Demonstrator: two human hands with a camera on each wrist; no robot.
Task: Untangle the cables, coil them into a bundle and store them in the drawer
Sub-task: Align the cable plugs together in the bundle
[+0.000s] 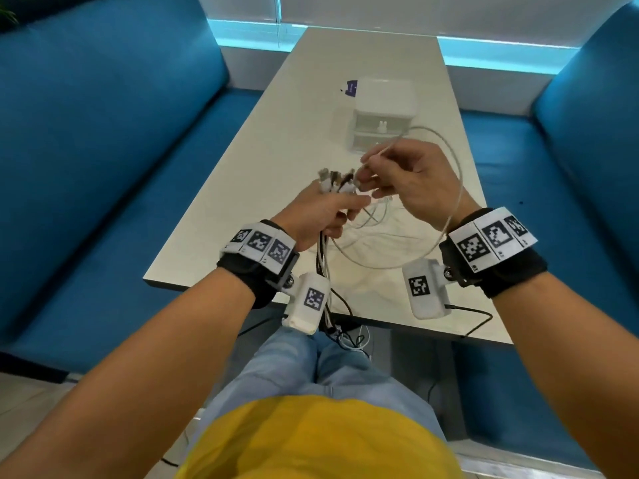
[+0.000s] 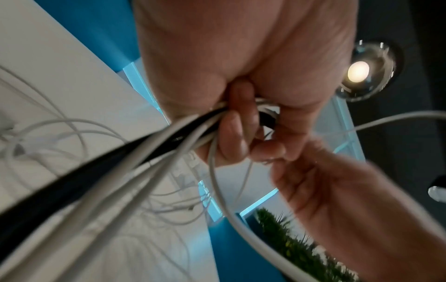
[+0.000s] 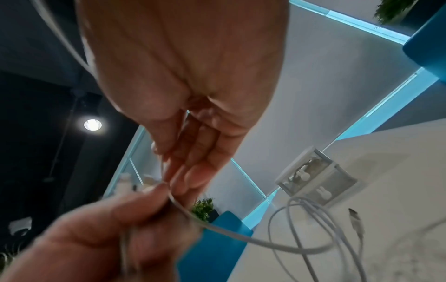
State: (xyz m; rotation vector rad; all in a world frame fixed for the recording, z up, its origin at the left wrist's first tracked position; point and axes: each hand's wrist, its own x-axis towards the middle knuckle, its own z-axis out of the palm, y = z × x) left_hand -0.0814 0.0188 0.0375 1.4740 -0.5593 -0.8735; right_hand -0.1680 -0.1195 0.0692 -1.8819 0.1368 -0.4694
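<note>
My left hand (image 1: 325, 212) grips a bunch of white and black cables (image 2: 135, 152) above the near part of the table, their plug ends (image 1: 337, 179) sticking up past the fingers. The cable tails (image 1: 325, 271) hang down over the table edge. My right hand (image 1: 397, 171) pinches one white cable (image 1: 453, 202) close to the left hand; that cable arcs in a wide loop round the right wrist and back to the left hand. A white two-drawer box (image 1: 382, 115) stands on the table beyond the hands, both drawers pushed in.
Thin white cables (image 1: 377, 223) lie loose on the white table (image 1: 242, 160) under the hands. A purple tag (image 1: 351, 88) lies left of the box. Blue sofas (image 1: 103, 133) flank the table on both sides. My legs are below the near edge.
</note>
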